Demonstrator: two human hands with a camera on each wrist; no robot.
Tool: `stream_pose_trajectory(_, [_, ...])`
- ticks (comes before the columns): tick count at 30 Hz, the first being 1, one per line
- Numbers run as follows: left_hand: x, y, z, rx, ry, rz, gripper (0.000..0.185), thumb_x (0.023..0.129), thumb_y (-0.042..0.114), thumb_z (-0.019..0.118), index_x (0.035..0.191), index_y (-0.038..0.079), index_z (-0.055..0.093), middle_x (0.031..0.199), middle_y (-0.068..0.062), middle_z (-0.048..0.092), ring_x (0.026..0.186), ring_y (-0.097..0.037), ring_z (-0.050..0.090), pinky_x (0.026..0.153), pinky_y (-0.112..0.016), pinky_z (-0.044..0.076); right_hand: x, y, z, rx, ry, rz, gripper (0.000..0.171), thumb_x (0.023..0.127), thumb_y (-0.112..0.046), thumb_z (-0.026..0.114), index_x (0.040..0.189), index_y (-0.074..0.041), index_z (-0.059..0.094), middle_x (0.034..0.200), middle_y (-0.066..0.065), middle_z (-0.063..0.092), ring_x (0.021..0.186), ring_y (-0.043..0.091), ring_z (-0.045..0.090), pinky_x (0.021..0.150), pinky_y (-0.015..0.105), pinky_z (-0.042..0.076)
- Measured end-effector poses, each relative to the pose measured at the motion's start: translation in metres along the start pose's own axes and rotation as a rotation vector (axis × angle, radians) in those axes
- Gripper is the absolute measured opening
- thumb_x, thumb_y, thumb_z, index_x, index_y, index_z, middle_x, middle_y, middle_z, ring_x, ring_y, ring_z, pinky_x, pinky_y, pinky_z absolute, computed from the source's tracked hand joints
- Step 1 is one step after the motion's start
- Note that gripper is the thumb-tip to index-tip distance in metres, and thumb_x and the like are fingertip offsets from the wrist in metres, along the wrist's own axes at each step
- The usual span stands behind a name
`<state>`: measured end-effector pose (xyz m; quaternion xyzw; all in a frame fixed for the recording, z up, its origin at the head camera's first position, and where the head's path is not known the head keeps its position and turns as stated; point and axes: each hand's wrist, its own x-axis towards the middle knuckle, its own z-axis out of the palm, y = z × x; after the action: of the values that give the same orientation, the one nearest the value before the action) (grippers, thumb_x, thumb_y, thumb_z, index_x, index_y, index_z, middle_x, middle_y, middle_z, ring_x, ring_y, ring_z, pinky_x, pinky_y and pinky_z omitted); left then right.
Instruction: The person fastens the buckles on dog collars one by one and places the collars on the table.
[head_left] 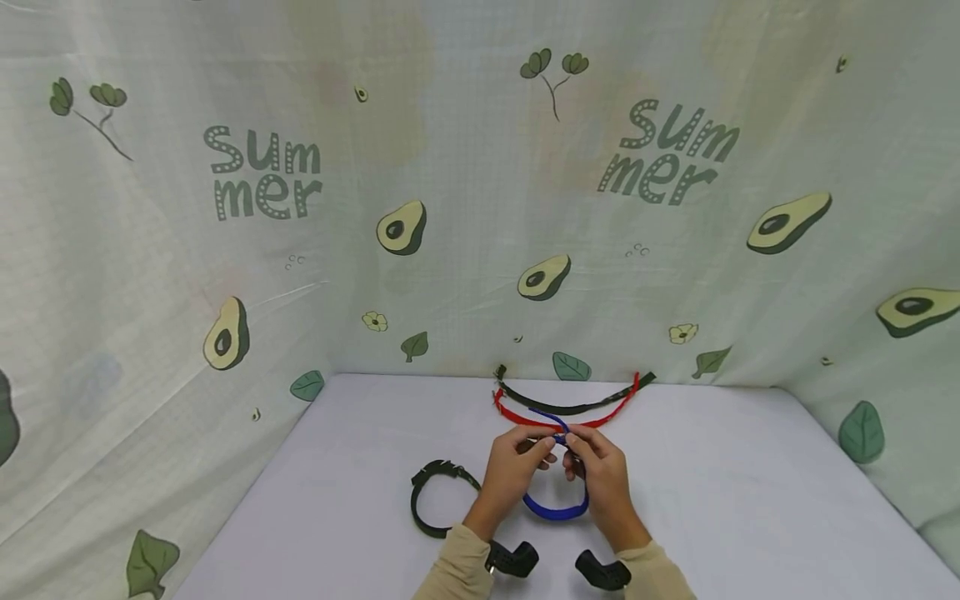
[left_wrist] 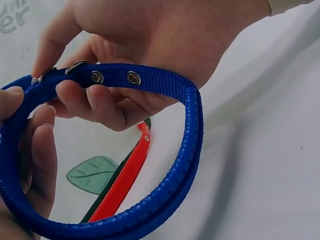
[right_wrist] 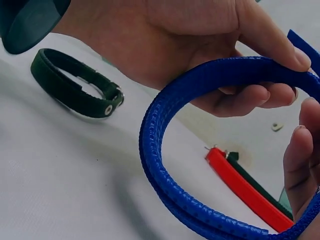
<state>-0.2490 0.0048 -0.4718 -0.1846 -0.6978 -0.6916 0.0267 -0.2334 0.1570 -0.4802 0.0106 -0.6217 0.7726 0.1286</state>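
Observation:
Both hands hold a blue pet collar [head_left: 555,512], bent into a loop above the table. My left hand [head_left: 508,471] pinches it near the metal buckle and D-ring, and metal-rimmed holes [left_wrist: 133,77] show beside those fingers in the left wrist view. Thumb and fingers of my right hand [head_left: 606,479] pinch the strap at the top of the loop, close to the left fingertips. A loose blue strap end [right_wrist: 302,47] sticks up past the right thumb. Where the strap meets the buckle is partly hidden by the fingers.
Left of the hands lies a dark green collar [head_left: 415,504], fastened in a ring. Behind them, a red collar [head_left: 517,417] and another dark green collar [head_left: 562,409] lie stretched out near the table's back edge. A printed cloth [head_left: 465,167] hangs behind the white table [head_left: 750,500].

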Motion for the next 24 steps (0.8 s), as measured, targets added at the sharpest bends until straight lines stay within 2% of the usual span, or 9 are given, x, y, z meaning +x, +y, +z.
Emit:
stream_pose_trajectory(3, [-0.0007,0.0002,0.0014,0.008,0.004,0.011,0.02,0.098,0.018,0.067,0.113,0.007,0.074,0.102,-0.006,0.065,0.08,-0.015,0.069,0.07,-0.028,0.058,0.0001,-0.0012,0.0005,0.034,0.013,0.044,0.026,0.1,-0.01,0.059,0.118,0.009,0.062,0.084,0.01,0.063,0.067,0.017,0.058,0.057,0.026,0.053])
stream_pose_trajectory(7, [-0.001,0.0,0.0038,0.021,0.017,0.004,0.021,0.098,0.016,0.066,0.115,0.007,0.075,0.098,-0.006,0.061,0.077,-0.013,0.068,0.066,-0.027,0.058,-0.0007,-0.0032,0.0011,0.047,0.019,0.057,0.029,0.1,-0.01,0.06,0.12,0.011,0.061,0.083,0.009,0.063,0.067,0.017,0.058,0.057,0.025,0.053])
stream_pose_trajectory(12, [-0.002,0.0017,0.0058,0.06,0.024,0.006,0.024,0.1,0.015,0.063,0.12,0.006,0.073,0.101,-0.004,0.059,0.077,-0.014,0.067,0.064,-0.026,0.057,-0.0001,-0.0028,0.0016,0.021,0.041,0.072,0.028,0.099,-0.011,0.062,0.12,0.008,0.065,0.081,0.011,0.064,0.067,0.017,0.059,0.059,0.026,0.053])
stream_pose_trajectory(18, [-0.0028,0.0023,0.0061,0.137,-0.001,0.032,0.025,0.101,0.015,0.061,0.122,0.007,0.072,0.1,-0.002,0.057,0.076,-0.015,0.067,0.066,-0.025,0.056,0.0008,-0.0021,-0.0001,0.008,0.068,0.083,0.028,0.098,-0.012,0.064,0.12,0.006,0.067,0.087,0.024,0.063,0.067,0.018,0.059,0.06,0.027,0.054])
stream_pose_trajectory(24, [-0.0029,0.0012,0.005,0.177,-0.016,0.066,0.023,0.102,0.015,0.06,0.119,0.01,0.074,0.097,-0.001,0.055,0.07,-0.007,0.063,0.065,-0.023,0.055,0.0,-0.0036,0.0003,-0.004,0.066,0.08,0.031,0.098,-0.015,0.065,0.121,0.007,0.066,0.083,0.016,0.064,0.068,0.017,0.06,0.061,0.027,0.054])
